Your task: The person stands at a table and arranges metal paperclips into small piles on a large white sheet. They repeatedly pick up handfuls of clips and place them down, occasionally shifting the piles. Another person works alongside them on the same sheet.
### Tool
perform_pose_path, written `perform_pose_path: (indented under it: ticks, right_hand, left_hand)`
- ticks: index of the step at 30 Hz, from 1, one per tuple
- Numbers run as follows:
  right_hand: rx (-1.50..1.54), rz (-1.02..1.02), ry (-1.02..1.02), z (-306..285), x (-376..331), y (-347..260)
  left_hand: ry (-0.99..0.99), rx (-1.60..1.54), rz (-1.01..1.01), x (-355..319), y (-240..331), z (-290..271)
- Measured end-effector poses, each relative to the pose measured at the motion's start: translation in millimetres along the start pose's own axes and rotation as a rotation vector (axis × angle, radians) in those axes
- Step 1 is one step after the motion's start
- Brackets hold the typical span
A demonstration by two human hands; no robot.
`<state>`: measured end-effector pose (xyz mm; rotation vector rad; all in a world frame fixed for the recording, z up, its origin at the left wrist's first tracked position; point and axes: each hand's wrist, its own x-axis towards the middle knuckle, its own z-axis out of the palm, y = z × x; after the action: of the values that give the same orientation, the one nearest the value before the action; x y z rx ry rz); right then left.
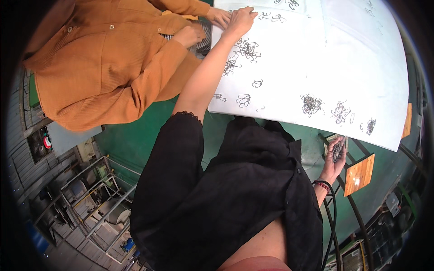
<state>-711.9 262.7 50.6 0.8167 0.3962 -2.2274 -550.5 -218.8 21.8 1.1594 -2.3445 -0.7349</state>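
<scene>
My left hand (242,21) reaches across to the far left of the white table (361,67), beside a co-worker's hand (219,17). Its fingers are drawn together at the tabletop; what they pinch, if anything, is hidden. A few thin dark bent wire pieces (272,17) lie just right of it. Below the table's front edge, my right hand (332,166) is cupped around a bunch of dark wire pieces (337,151). Nearest to it on the table are a small dense clump (370,127) and a looser wire pile (340,113).
More wire heaps (248,49) lie along the table's left side, and another pile (311,104) near its front edge. A co-worker in an orange shirt (108,58) stands at the left. A wooden stool (359,175) is beside my right hand. Metal frames (97,198) stand lower left.
</scene>
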Motion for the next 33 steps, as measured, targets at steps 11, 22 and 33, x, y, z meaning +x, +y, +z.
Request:
perform_pose_path:
  ticks: [11, 22, 33]
  right_hand:
    - [0.024, 0.037, -0.003, -3.1, 19.6, 7.2]
    - [-0.065, 0.142, -0.052, 33.0, 37.8, 27.4]
    - [-0.003, 0.097, 0.027, 18.5, 27.4, 21.2]
  left_hand:
    - [-0.188, 0.196, -0.585, -180.2, -58.3, -33.2]
    - [0.205, -0.021, -0.208, -167.2, -68.3, 11.1]
    - [0.144, 0.133, -0.371, -141.9, -92.4, 23.1]
